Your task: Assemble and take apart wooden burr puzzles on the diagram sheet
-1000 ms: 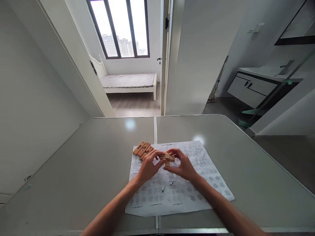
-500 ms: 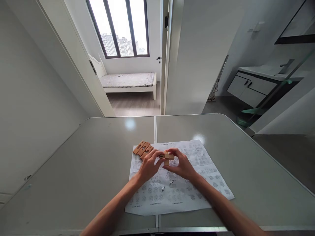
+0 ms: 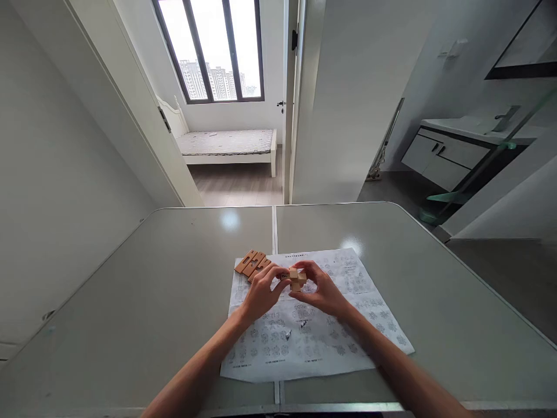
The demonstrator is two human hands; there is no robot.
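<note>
Between both hands is a small light-wood interlocking block puzzle (image 3: 296,278), its bars crossing one another, held just above a printed sheet. My left hand (image 3: 262,291) pinches its left side between thumb and fingers. From the right, my right hand (image 3: 319,290) grips it with the fingers over the top and the thumb below. The fingers hide parts of the bars. Beyond my left hand lie several flat reddish-brown wooden pieces (image 3: 252,262) with cut-out slots, partly on the sheet. Rows of small puzzle drawings cover the paper sheet (image 3: 317,354).
Two small dark-and-silver bits (image 3: 288,335) lie on the sheet near me. The grey table (image 3: 174,302) has a seam down its middle and a raised metal edge. Past it are a doorway, a bed (image 3: 230,142) and, at right, a washbasin cabinet (image 3: 452,151).
The wooden puzzle has turned slightly in my hands, so its bars show at a different angle. Both hands stay in nearly the same place.
</note>
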